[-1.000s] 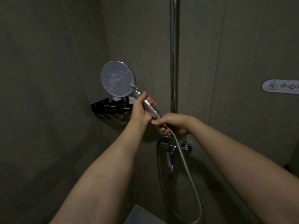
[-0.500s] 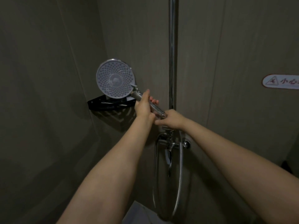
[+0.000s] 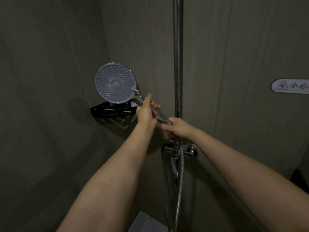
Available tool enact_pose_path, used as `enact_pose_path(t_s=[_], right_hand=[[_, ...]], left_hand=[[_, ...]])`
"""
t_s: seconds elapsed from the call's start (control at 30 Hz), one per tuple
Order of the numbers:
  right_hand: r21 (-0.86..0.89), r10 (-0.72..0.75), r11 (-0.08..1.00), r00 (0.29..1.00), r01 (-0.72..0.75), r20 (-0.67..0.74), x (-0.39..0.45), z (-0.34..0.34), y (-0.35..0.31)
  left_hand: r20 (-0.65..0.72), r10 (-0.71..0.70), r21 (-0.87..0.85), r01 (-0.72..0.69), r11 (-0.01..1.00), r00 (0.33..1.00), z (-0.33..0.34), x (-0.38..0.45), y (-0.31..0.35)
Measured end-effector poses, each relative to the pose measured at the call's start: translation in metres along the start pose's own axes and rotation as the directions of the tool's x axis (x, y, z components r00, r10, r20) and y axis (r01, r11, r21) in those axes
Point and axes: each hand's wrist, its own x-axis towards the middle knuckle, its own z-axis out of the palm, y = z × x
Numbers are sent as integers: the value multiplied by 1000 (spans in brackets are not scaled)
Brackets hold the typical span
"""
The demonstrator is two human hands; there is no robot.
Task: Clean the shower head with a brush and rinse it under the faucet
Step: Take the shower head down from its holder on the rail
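The round shower head (image 3: 115, 83) faces me with its dotted grey spray plate, held up in front of the wall corner. My left hand (image 3: 145, 111) grips its chrome handle just below the head. My right hand (image 3: 178, 127) pinches the lower end of the handle, where the metal hose (image 3: 180, 180) joins it. The hose hangs down in a loop from there. The faucet (image 3: 177, 152) sits on the wall just below my right hand. No brush is in view.
A black corner shelf (image 3: 107, 110) is fixed to the wall behind the shower head. A chrome riser pipe (image 3: 177, 56) runs straight up above the faucet. A warning sign (image 3: 291, 86) is stuck on the right wall. A grey surface (image 3: 147, 223) shows at the bottom.
Both hands have lifted the shower head a little higher and closer to the riser pipe. The hose loop, swung out to the right a second ago, now hangs straighter below the faucet.
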Motion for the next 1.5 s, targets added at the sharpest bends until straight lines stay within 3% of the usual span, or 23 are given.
enact_pose_path(t_s=[0.07, 0.1, 0.17, 0.3, 0.37, 0.43, 0.53, 0.63, 0.77, 0.87, 1.0, 1.1, 1.23, 1.33, 1.5], right_hand=[[296, 86, 947, 988, -120, 128, -1, 1, -1], [364, 99, 918, 980, -156, 171, -3, -1, -1], [326, 82, 937, 987, -124, 140, -4, -2, -1], [145, 17, 989, 992, 1, -122, -5, 6, -3], [273, 63, 961, 996, -45, -57, -6, 7, -5], [244, 67, 968, 998, -64, -3, -9, 6, -8], [70, -9, 997, 992, 17, -124, -11, 7, -7], [225, 25, 974, 995, -2, -98, -15, 13, -6], [133, -4, 991, 992, 21, -127, -21, 13, -6], [292, 51, 956, 994, -21, -95, -23, 15, -8], [144, 43, 989, 994, -28, -101, -25, 18, -8], [233, 49, 972, 994, -26, -95, -26, 19, -9], [-21, -56, 998, 985, 54, -163, -25, 19, -6], [85, -52, 994, 985, 67, -162, -26, 21, -9], [-13, -70, 998, 978, 68, -199, -21, 21, -7]], left_hand=[[6, -2, 26, 1, 1000, 1000, -2, 1, 3], [9, -2, 33, 2, 999, 1000, -3, 1, 5], [9, 3, 20, -4, 1000, 1000, -4, 0, 5], [-24, 16, -14, -16, 1000, 1000, -6, 1, 6], [-35, 14, -26, -15, 1000, 999, -9, 2, 7], [-39, 4, -22, -5, 1000, 999, -11, 0, 6], [-47, 6, -36, -8, 999, 999, -12, -1, 6], [-37, 5, -34, -6, 999, 999, -13, -2, 6], [-33, -2, -25, 1, 1000, 999, -14, -6, 5], [-31, -4, -38, 3, 999, 1000, -15, -8, 5], [-43, 2, -23, -3, 1000, 999, -16, -10, 4], [-44, -2, -30, 1, 1000, 999, -15, -12, 7], [-47, -5, 3, 5, 1000, 999, -14, -15, 8], [-44, 4, 21, -3, 1000, 999, -13, -14, 11], [-21, 0, 14, 0, 1000, 1000, -13, -15, 12]])
